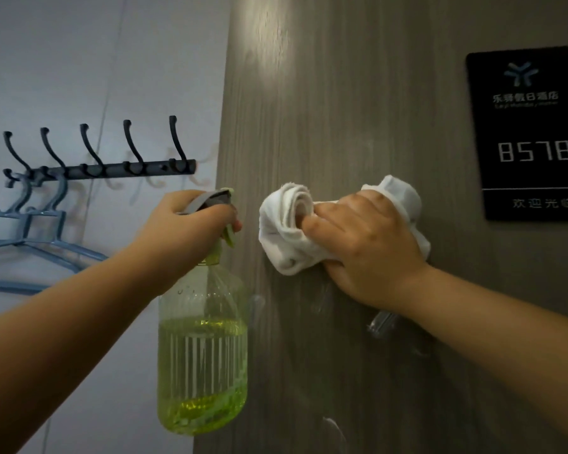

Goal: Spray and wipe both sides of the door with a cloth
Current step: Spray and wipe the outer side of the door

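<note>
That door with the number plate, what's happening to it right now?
A person is cleaning the door. The right hand presses a bunched white cloth against the wood-grain face, to the left of the black sign reading 8578. The left hand holds a spray bottle by its trigger head beside the door's edge; it is about half full of yellow-green liquid. On the wall to the left, blue hangers hang from a hook rack.

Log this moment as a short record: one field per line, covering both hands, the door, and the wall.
left hand: grips clear spray bottle of yellow-green liquid, about half full
right hand: presses bunched white cloth against door
door: grey wood-grain panel
sign: black plaque, 8578
wall: black five-hook rack, blue hangers
</note>
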